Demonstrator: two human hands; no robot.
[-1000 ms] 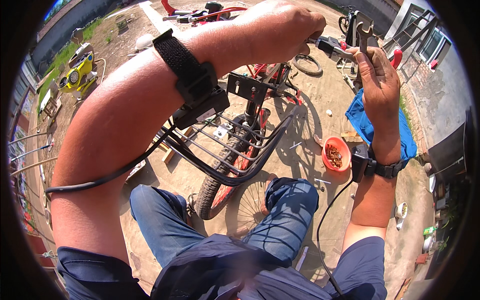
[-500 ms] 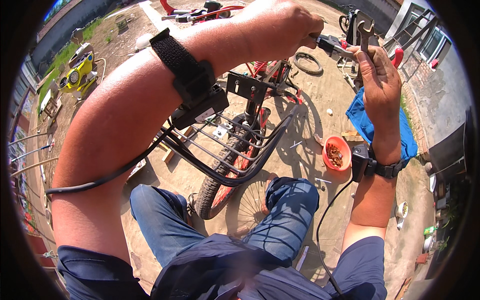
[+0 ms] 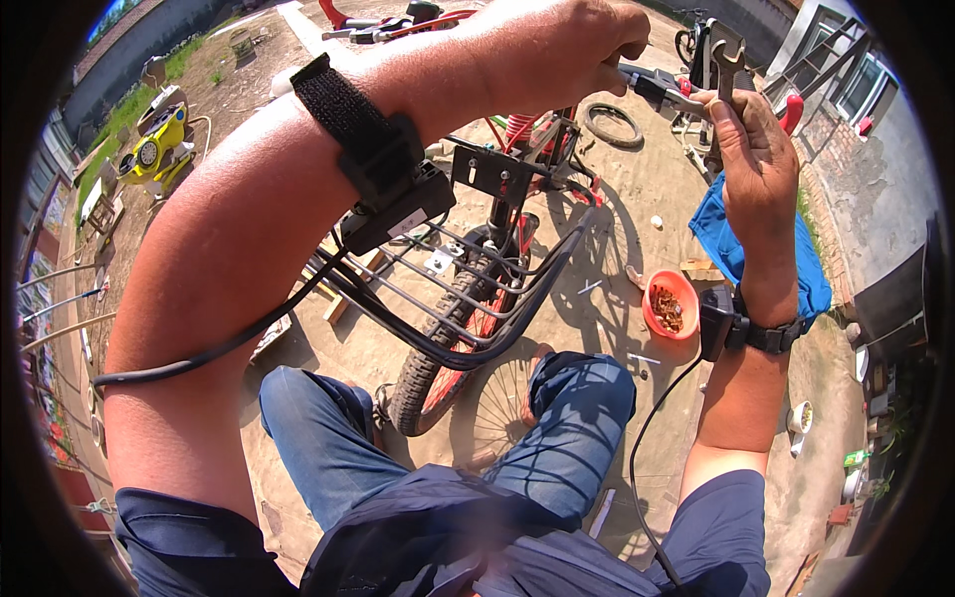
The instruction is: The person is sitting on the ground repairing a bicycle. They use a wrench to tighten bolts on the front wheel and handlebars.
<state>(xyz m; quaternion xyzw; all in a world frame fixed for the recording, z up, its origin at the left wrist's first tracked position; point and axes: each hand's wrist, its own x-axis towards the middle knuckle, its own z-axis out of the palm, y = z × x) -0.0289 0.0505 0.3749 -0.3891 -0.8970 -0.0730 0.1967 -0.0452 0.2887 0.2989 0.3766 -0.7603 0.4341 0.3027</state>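
My left arm reaches across the top of the view. My left hand (image 3: 587, 48) has curled fingers at the near end of a bicycle brake lever (image 3: 662, 90); what they pinch there is hidden. Between the fingers of my right hand (image 3: 758, 149) stands an open-ended wrench (image 3: 727, 72), jaw up. The thumb and forefinger of that hand also touch the other end of the brake lever. Below lies a bicycle with a black front rack (image 3: 477, 298), a knobby front wheel (image 3: 423, 373) and red frame parts.
An orange bowl (image 3: 670, 304) of rusty small hardware sits on the ground beside a blue cloth (image 3: 811, 274). A loose tyre (image 3: 614, 126) lies farther off. At left stands a yellow machine (image 3: 154, 149). A black cable (image 3: 637, 478) trails from my right wrist strap.
My left hand's fingers have shifted slightly at the lever's end, with one finger lifting and bending. My right hand and the wrench have stayed in place.
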